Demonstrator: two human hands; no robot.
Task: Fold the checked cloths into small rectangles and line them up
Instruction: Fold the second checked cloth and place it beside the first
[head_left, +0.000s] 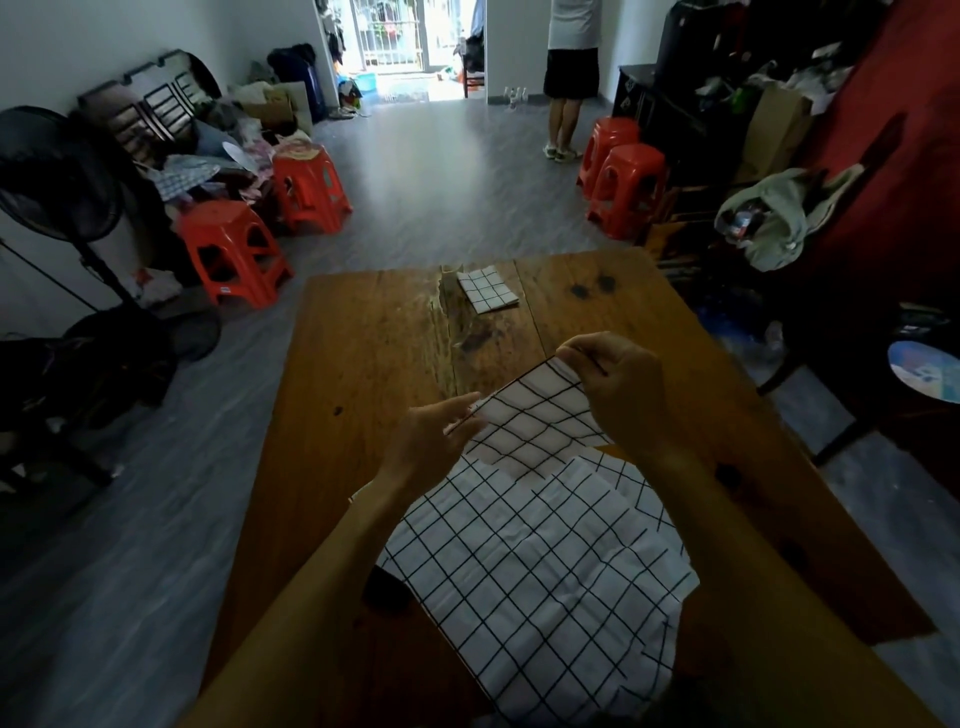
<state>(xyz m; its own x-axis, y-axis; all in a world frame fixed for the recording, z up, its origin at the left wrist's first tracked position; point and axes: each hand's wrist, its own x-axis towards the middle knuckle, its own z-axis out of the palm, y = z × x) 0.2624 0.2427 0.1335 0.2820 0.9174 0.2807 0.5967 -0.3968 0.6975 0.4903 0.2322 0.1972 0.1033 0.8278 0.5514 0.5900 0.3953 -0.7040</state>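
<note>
Lifted checked cloth held taut above the middle of the counter, over the loose checked cloths spread at the near edge. Right hand closed on the far corner of the lifted cloth, thumb and forefinger pinching the hem. Left hand at the opposite corner, fingers mostly extended, hem apparently nipped between thumb and fingertips; firmness of that hold not clear from this view. One finished folded cloth lying flat near the far edge, slightly right of centre, well apart from both hands. Likely faults from here: slip of the hem out of the lightly held left corner, giving a skewed fold and mismatched edges; lower part of the lifted cloth dragging across the loose cloths beneath and pulling one along or rumpling it; loose cloths overhanging the near edge, so a tug risks a slide off the counter; placement of the next rectangle at an angle to the folded cloth, which itself lies turned relative to the far edge, spoiling the line. Dark stained patch on the counter between hands and folded cloth: possible soiling if wet, not determinable. Brands, labels, writing: none legible anywhere in view.
</note>
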